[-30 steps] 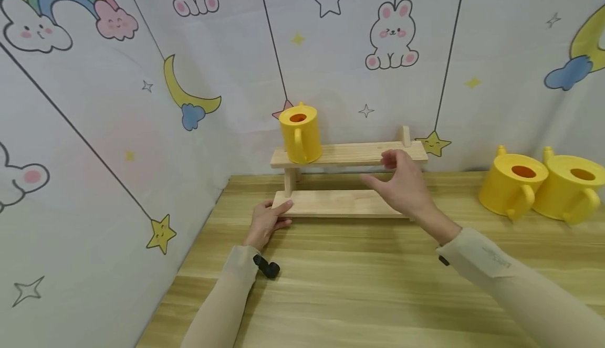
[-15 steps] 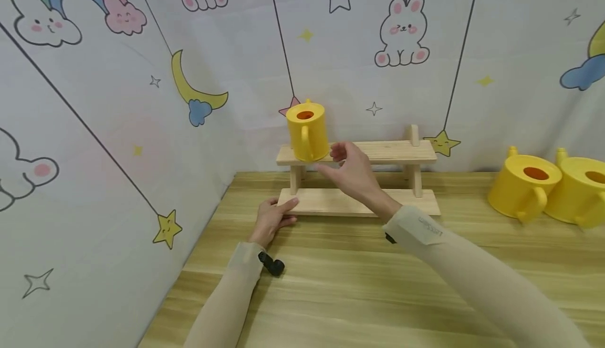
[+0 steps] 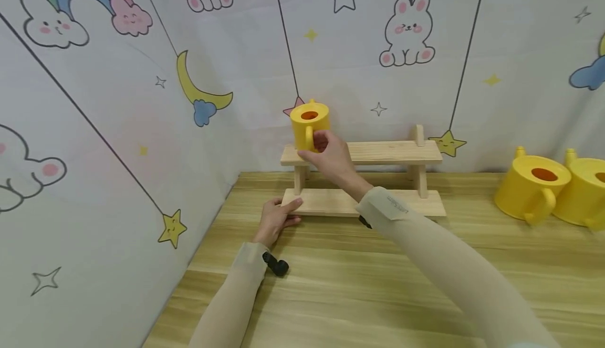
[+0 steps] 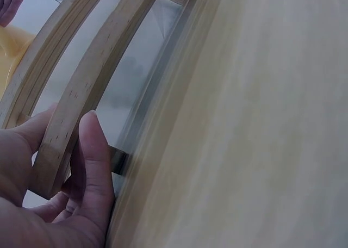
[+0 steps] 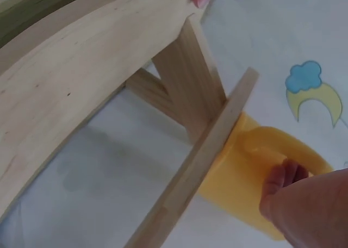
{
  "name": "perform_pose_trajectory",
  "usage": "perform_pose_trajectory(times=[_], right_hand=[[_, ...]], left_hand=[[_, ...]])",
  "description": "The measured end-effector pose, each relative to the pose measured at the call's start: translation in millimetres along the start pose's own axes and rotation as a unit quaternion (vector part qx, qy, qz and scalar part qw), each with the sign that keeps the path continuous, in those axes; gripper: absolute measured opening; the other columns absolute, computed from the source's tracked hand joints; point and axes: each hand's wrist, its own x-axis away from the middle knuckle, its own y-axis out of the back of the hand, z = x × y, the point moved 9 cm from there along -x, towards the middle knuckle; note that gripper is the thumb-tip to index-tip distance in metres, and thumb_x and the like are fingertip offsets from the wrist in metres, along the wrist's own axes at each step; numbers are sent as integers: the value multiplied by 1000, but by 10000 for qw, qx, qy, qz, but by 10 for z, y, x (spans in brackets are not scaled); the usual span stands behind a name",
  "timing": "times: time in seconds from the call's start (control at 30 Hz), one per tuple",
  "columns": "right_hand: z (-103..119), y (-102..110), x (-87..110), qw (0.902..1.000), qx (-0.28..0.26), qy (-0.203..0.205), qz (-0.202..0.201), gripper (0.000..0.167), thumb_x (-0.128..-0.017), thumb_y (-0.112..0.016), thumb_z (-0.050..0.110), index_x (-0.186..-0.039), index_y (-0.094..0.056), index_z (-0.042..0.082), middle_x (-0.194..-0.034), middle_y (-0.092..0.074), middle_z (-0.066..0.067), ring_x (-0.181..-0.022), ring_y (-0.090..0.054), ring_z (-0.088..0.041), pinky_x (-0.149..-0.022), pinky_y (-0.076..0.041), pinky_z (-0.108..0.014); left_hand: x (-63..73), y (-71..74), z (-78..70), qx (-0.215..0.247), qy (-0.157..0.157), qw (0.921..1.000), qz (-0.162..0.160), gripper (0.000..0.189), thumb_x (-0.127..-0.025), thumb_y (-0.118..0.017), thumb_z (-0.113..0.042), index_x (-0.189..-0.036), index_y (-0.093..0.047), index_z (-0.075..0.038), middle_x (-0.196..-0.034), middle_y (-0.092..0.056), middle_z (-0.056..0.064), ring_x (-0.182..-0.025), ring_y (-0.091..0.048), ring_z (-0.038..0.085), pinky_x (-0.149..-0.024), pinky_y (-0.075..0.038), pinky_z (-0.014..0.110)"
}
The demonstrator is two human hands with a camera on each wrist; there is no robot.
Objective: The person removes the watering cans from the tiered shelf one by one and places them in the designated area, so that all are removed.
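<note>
A two-tier wooden shelf (image 3: pixel 394 152) stands on the table by the back wall. A yellow watering can (image 3: pixel 300 128) sits upright at the left end of its upper board, its handle facing me. My right hand (image 3: pixel 334 160) holds that handle; in the right wrist view the fingers (image 5: pixel 280 184) curl in between handle and body, while the thumb is hidden there. My left hand (image 3: pixel 275 220) grips the left end of the lower board (image 3: pixel 331 202), thumb on top and fingers beneath. In the left wrist view the board's end (image 4: pixel 51 166) lies between thumb and fingers.
Two more yellow watering cans, a nearer one (image 3: pixel 529 188) and one beside it (image 3: pixel 583 190), stand on the wooden table (image 3: pixel 331 285) at the right. A patterned cloth wall (image 3: pixel 212 143) closes off the back and left. A small peg (image 3: pixel 419 135) rises from the upper board's right end.
My right hand has moved left along the shelf to the watering can and taken hold of its handle. The left hand keeps its grip on the lower board. The head view has shifted slightly right.
</note>
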Motion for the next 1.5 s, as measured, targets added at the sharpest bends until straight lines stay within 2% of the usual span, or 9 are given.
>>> perform_pose_trajectory(times=[0.1,0.2,0.37,0.57,0.73,0.9,1.03,1.13,1.5], right_hand=[[-17,-54,-44,9999,-75,-90,47,50,-99,-83,27,-138,-63,3,-135,-70,-15,-121,-68,-32,-112,-62,-48],[-41,-106,-73,9997,-187,-148,70,39,-100,-82,27,-128,-67,3,-128,-72,-15,-114,-67,-29,-104,-63,-43],[-53,-166,-105,9989,-442,-149,-86,26,-102,-80,27,-114,-72,5,-116,-74,-13,-103,-64,-24,-87,-57,-32],[-73,-199,-141,9966,-719,-171,-355,21,-103,-78,27,-108,-75,6,-104,-71,-8,-95,-61,-21,-79,-54,-26],[-116,-185,-157,9928,-980,-240,-643,31,-107,-73,29,-106,-75,-1,-90,-72,-4,-83,-67,-15,-72,-59,-21],[-127,-134,-159,9908,-771,-291,-1071,44,-110,-65,36,-101,-74,-6,-79,-67,-3,-70,-60,-15,-58,-49,-21],[-111,-95,-156,9877,-575,-286,-1424,43,-111,-61,34,-80,-64,5,-73,-60,-1,-65,-55,-16,-54,-44,-22],[-109,-66,-150,9851,-489,-265,-1629,43,-111,-58,33,-71,-53,14,-70,-54,1,-63,-52,-16,-52,-41,-23],[-120,-1,-124,9821,-531,-218,-1793,41,-108,-54,27,-69,-49,16,-64,-49,3,-58,-49,-14,-48,-36,-21]], left_hand=[[-2,-1,8,19,-13,10000,-10,53,-98,-85,-16,-138,-59,7,-96,-73,3,-65,-74,11,-62,-67,21],[-4,-4,16,18,-21,10000,-18,52,-98,-85,-15,-137,-60,7,-96,-73,3,-65,-75,11,-62,-67,21],[-10,-2,9,-7,-83,10000,6,55,-98,-85,-15,-140,-57,8,-99,-75,5,-63,-75,11,-62,-67,21],[10,-6,-10,-42,-94,9999,47,60,-98,-85,-17,-144,-54,7,-107,-76,7,-63,-76,11,-64,-68,22],[17,-20,-6,-40,-92,9999,43,58,-98,-86,-18,-142,-56,7,-105,-75,7,-64,-75,11,-63,-68,21],[3,-11,-8,-4,-84,10000,7,53,-98,-85,-17,-138,-58,5,-98,-76,4,-63,-75,10,-62,-67,21],[0,-5,-12,-12,-75,10000,5,53,-98,-85,-16,-138,-58,5,-97,-76,3,-62,-75,10,-62,-67,21],[3,-6,-9,-4,-44,10000,22,54,-98,-85,-17,-139,-57,5,-100,-76,4,-63,-75,11,-62,-68,21],[14,-14,-12,32,-57,10000,65,51,-100,-82,-15,-139,-57,6,-104,-77,6,-65,-76,10,-63,-68,21]])
